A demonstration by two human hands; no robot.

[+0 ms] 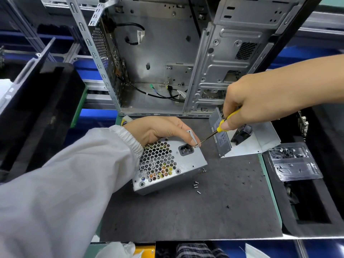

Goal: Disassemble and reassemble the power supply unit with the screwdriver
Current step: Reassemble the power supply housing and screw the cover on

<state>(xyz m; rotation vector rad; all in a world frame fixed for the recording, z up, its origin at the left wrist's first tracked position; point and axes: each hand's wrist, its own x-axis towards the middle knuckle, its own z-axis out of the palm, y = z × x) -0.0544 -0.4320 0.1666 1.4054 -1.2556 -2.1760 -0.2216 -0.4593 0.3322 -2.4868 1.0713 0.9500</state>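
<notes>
Power supply unit (pixel 168 165) sits on the dark mat (pixel 195 216), toward the mat's far left part, its honeycomb grille and black power socket facing up. Nearest the viewer, the mat's front edge meets a pale strip of bench. A few loose screws (pixel 195 186) lie on the mat just beside the unit's right side, with small dark specks scattered further right.

A white sleeve (pixel 61 175) reaches in from the near left, and the left hand (pixel 160 130) rests over the unit's far edge, fingers curled round it and gripping the casing, the thumb tip beside the top right corner. The right hand (pixel 255 103) comes in from the right, its fingers clamped on the yellow handle of the screwdriver (pixel 214 132); the shaft slants down to the left and its tip meets the unit's far right corner, next to the left thumb.

Beyond the screwdriver, near the mat's far right corner, a grey metal cover (pixel 260 140) lies open with a labelled panel standing up and a black fan (pixel 241 135) resting on it. Off the mat's right edge, a clear plastic bag (pixel 294 161) holds small dark screws. At the mat's far edge stands an open computer case (pixel 167 53) with black cables inside
</notes>
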